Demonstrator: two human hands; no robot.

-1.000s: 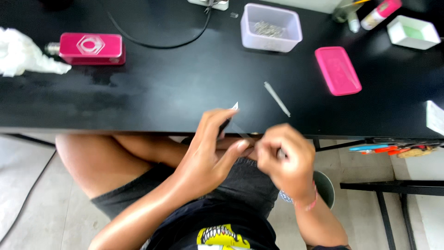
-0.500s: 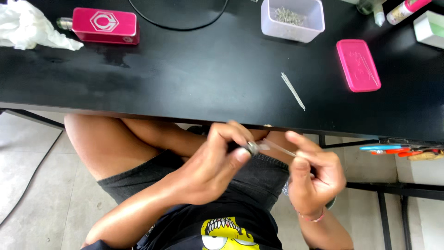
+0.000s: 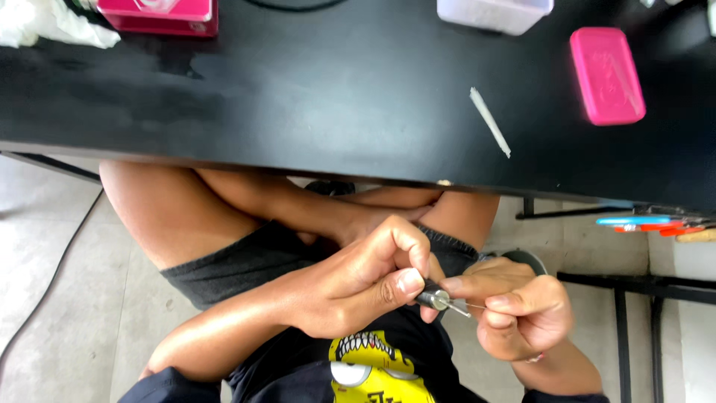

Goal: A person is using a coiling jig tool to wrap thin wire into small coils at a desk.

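Pinching fingers [image 3: 409,282] closed around small metal tool [image 3: 435,298].

A black tabletop [image 3: 298,89] spans the upper view under even, seemingly daylight illumination. Below lies a pale grey concrete floor [image 3: 67,298], with a black metal frame [image 3: 634,287] at right.

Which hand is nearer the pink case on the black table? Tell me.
Right. The right hand sits in the lap almost straight below the pink case; the left hand, gripping a small metal tool, lies further to the left.
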